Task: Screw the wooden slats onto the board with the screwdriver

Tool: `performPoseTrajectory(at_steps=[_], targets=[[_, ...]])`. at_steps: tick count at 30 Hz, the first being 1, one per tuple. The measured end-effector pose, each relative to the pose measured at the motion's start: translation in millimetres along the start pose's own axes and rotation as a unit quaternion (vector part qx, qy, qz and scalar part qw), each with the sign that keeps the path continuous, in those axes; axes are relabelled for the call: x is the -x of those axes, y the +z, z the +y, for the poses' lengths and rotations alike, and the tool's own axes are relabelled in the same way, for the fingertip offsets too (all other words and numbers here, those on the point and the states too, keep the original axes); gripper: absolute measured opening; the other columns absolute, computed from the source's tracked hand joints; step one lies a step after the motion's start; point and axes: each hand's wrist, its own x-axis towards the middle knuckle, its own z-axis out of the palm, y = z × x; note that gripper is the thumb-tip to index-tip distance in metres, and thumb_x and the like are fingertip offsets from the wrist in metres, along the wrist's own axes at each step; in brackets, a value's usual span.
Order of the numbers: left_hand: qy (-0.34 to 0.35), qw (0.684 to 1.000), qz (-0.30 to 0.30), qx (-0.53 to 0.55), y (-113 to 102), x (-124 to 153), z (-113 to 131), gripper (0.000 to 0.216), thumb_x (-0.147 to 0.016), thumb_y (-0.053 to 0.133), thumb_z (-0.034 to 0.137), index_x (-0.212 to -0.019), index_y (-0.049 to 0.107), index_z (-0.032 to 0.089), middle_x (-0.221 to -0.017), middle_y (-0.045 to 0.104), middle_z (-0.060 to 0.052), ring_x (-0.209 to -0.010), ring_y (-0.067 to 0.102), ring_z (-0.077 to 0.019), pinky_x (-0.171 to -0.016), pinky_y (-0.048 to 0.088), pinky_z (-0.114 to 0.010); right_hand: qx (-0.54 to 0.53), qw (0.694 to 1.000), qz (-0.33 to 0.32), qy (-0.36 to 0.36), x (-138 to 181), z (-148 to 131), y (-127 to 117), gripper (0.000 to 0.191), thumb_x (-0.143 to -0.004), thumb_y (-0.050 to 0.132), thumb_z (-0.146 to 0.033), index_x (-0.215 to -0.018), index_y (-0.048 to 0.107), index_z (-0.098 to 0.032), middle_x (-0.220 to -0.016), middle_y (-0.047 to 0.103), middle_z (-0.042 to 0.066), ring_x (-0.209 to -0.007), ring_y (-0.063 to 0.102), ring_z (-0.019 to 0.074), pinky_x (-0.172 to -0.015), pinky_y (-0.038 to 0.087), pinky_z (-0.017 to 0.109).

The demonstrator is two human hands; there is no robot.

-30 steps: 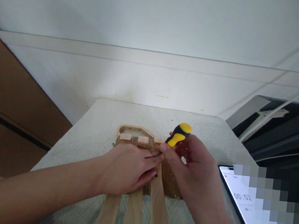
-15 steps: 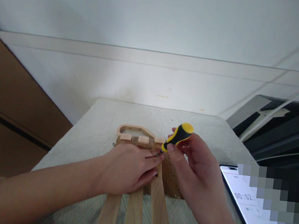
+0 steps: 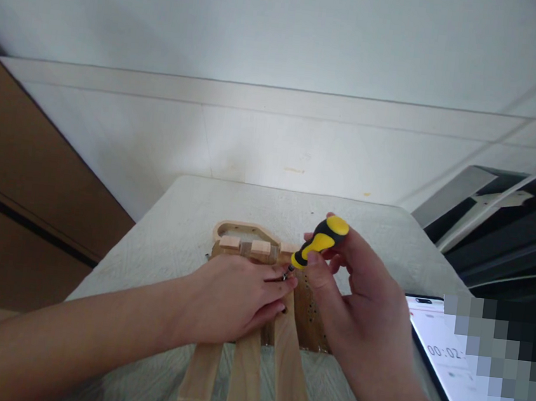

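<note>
Three pale wooden slats lie side by side across a darker wooden board (image 3: 309, 316) with small holes; the nearest to my right hand is the right slat (image 3: 292, 375). My left hand (image 3: 231, 299) rests flat over the slats, its fingers stretched out and slightly apart. A small metal screw (image 3: 285, 276) stands between two of its fingertips above the right slat. In my right hand (image 3: 371, 313) is a yellow and black screwdriver (image 3: 330, 232), gripped by the handle and tilted. Its tip is at the screw; the exact contact is too small to make out.
A curved wooden piece (image 3: 241, 226) lies behind the slats on the pale tabletop (image 3: 148, 245). To the right is a phone (image 3: 443, 359) showing a timer. A white wall (image 3: 255, 142) stands behind the table, with a brown panel (image 3: 36, 170) at left.
The screwdriver handle has turned a little in my right hand, and its fingers have shifted on it. The whole view has moved slightly; my left hand stays in place on the slats.
</note>
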Motion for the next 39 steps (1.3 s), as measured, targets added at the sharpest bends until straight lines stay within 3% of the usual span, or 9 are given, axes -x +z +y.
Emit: performPoseTrajectory(at_steps=[3,9,14,20,25,28,33,39], targets=[[-0.005,1.000,0.001,0.009,0,-1,0,0.027,-0.097,0.041,0.028,-0.110,0.062,0.018,-0.118,0.065,-0.007,-0.096,0.066,-0.0192,-0.085,0.053,-0.033,-0.016,1.000,-0.013,-0.019,2,0,3,0.044,-0.086,0.055,-0.022,-0.129,0.047,-0.018,-0.099,0.063,0.007,-0.085,0.058,0.0185,-0.073,0.049,0.036],[-0.007,1.000,0.008,0.009,0,0,0,0.027,-0.096,0.043,0.029,-0.112,0.061,0.017,-0.114,0.066,-0.008,-0.091,0.067,-0.0196,-0.081,0.054,-0.033,-0.081,0.996,-0.029,0.010,5,3,8,0.027,-0.084,0.058,-0.023,-0.110,0.051,-0.022,-0.094,0.061,0.004,-0.082,0.057,0.0182,-0.072,0.049,0.036],[0.002,1.000,0.014,-0.004,2,1,-1,0.026,-0.097,0.040,0.026,-0.106,0.064,0.018,-0.121,0.063,-0.007,-0.095,0.066,-0.0193,-0.082,0.054,-0.033,-0.179,0.981,-0.053,0.044,8,6,8,0.025,-0.083,0.055,-0.014,-0.103,0.050,-0.027,-0.096,0.059,0.001,-0.090,0.057,0.0182,-0.078,0.047,0.037],[0.018,1.000,0.018,-0.006,2,2,-3,0.026,-0.097,0.040,0.024,-0.109,0.063,0.019,-0.116,0.064,-0.006,-0.091,0.066,-0.0176,-0.078,0.053,-0.030,-0.338,0.936,-0.063,0.075,9,0,14,0.027,-0.080,0.044,-0.002,-0.087,0.049,-0.027,-0.083,0.053,-0.005,-0.081,0.055,0.0129,-0.075,0.044,0.031],[0.012,1.000,0.000,-0.023,-2,2,-2,0.028,-0.096,0.042,0.025,-0.118,0.059,0.021,-0.112,0.065,-0.005,-0.085,0.066,-0.0178,-0.069,0.052,-0.030,-0.460,0.876,-0.053,0.132,3,-2,18,0.024,-0.074,0.042,-0.001,-0.078,0.047,-0.024,-0.071,0.051,-0.006,-0.069,0.051,0.0106,-0.065,0.041,0.027],[0.014,1.000,-0.003,-0.027,-2,1,-2,0.028,-0.096,0.041,0.025,-0.119,0.058,0.021,-0.114,0.064,-0.005,-0.087,0.065,-0.0182,-0.071,0.052,-0.030,-0.488,0.860,-0.053,0.144,-1,-3,20,0.022,-0.072,0.043,-0.002,-0.076,0.046,-0.023,-0.068,0.050,-0.007,-0.066,0.049,0.0101,-0.062,0.040,0.026],[0.024,1.000,0.015,-0.002,1,0,-4,0.022,-0.095,0.043,0.022,-0.106,0.063,0.019,-0.100,0.067,-0.005,-0.087,0.065,-0.0169,-0.076,0.052,-0.029,-0.469,0.867,-0.064,0.159,-2,-8,24,0.020,-0.071,0.044,-0.004,-0.077,0.045,-0.023,-0.067,0.047,-0.006,-0.064,0.046,0.0108,-0.059,0.037,0.026],[0.033,0.999,0.022,0.012,3,0,-5,0.021,-0.094,0.044,0.020,-0.099,0.065,0.018,-0.099,0.068,-0.006,-0.089,0.065,-0.0173,-0.077,0.053,-0.028,-0.375,0.912,-0.076,0.145,-2,-12,28,0.016,-0.071,0.044,-0.010,-0.078,0.042,-0.024,-0.067,0.045,-0.004,-0.062,0.044,0.0121,-0.057,0.037,0.028]])
